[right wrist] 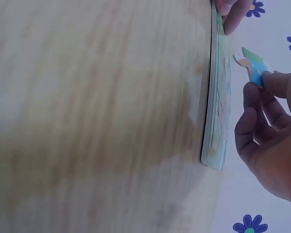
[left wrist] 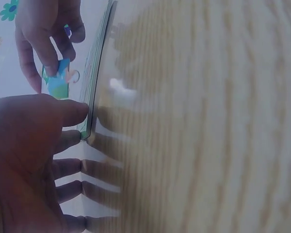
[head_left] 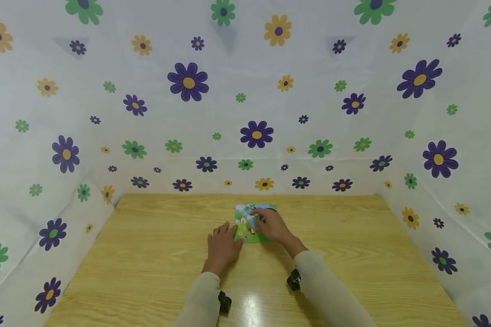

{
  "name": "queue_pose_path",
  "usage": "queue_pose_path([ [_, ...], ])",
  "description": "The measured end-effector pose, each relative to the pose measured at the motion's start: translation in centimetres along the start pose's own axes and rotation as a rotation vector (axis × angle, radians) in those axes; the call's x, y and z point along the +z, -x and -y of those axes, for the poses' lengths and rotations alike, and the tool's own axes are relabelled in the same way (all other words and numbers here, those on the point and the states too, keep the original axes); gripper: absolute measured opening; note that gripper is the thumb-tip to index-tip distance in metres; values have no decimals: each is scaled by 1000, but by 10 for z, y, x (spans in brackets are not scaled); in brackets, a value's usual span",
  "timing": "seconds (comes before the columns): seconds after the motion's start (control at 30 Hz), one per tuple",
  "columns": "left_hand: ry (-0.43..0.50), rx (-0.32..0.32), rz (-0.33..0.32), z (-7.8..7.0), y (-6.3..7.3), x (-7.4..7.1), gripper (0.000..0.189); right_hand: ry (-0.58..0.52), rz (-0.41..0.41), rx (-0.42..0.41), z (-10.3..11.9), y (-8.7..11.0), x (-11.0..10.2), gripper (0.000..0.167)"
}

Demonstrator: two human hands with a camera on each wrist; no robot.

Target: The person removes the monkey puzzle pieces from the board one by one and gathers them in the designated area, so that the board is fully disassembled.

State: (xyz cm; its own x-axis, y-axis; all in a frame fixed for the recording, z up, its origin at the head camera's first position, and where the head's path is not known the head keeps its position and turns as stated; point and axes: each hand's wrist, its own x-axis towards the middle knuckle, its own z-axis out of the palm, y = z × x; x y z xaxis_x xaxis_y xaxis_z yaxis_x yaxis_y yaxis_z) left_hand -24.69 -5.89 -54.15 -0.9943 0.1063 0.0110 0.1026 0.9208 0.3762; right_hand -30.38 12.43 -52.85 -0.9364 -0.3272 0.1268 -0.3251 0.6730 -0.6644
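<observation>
A colourful jigsaw puzzle board [head_left: 242,238] lies flat on the wooden table, printed with blue sky, green grass and flowers. My right hand [head_left: 273,225] is above its right side, covering part of the picture. Between thumb and fingers this hand pinches a puzzle piece [right wrist: 257,69], blue and green with an orange and white part, raised and tilted over the board. My left hand [head_left: 223,247] rests at the board's left edge with fingers spread on the table. In the left wrist view its thumb [left wrist: 76,113] touches the board's near corner.
The wooden table [head_left: 155,254] stretches out on both sides of the board and toward me. White cloth [head_left: 155,127] with purple, green and orange flowers walls off the back and both sides. A black wrist camera [head_left: 225,302] is strapped near the left sleeve.
</observation>
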Motion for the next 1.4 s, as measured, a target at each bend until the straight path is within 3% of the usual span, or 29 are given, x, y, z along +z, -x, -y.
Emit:
queue_pose_path([
  [0.13,-4,-2,1,0,2,1,48,4,19,-23,-2,12,1,23],
  [0.4,-7,-3,-1,3,4,4,47,31,137,-56,-4,32,5,23],
  [0.63,14,-4,0,6,5,6,47,49,201,3,1,46,7,22],
  [0.93,35,5,1,7,7,3,48,171,158,-7,13,56,14,22],
  [1.2,24,10,-13,5,7,2,47,157,196,24,21,65,13,22],
  [1.4,33,9,-8,3,4,2,47,175,209,-17,21,66,11,21],
])
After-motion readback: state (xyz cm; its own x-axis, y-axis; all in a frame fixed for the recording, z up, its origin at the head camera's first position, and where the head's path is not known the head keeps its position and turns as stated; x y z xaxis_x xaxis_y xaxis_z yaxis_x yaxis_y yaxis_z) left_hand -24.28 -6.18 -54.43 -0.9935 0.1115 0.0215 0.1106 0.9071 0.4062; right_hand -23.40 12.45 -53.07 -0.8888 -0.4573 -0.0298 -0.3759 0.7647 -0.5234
